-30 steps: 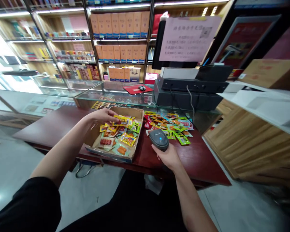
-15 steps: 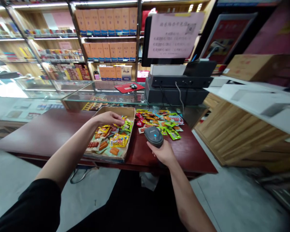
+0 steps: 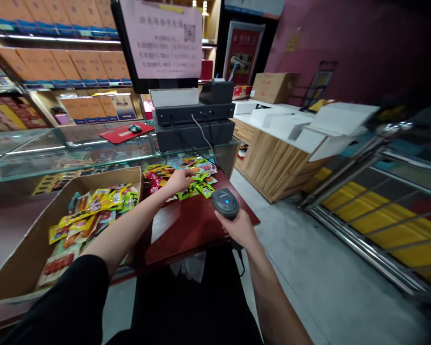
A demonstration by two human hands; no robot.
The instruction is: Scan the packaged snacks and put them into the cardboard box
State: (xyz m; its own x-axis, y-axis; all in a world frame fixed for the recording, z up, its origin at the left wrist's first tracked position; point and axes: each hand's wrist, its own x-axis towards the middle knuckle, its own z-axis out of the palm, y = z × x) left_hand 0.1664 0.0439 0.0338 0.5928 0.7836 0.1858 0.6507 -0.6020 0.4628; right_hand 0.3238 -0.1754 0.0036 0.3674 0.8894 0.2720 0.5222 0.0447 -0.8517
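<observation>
My right hand (image 3: 240, 227) is wrapped round the handle of a dark grey barcode scanner (image 3: 225, 202), whose top has a small blue light. It holds the scanner above the front right of the red-brown table (image 3: 187, 230). At the back of the table, my left hand (image 3: 181, 181) is over a loose pile of snack packets (image 3: 204, 189), green, yellow and red. Its fingers are bent down and close together among the packets; what they hold, if anything, cannot be made out. Left of it stands a cardboard box (image 3: 17, 258) holding several packets of sausages and other snacks (image 3: 100, 199), partly behind my left forearm.
Behind the table is a glass counter (image 3: 125, 151) with a red mouse pad (image 3: 117, 134), a mouse (image 3: 134, 128) and a dark register unit (image 3: 194, 132). A wooden cabinet (image 3: 269, 160) and a metal railing (image 3: 366, 230) stand to the right.
My left hand has left a green packet in the box and moved right to the loose pile. The view has turned right. My right hand still holds the scanner.
</observation>
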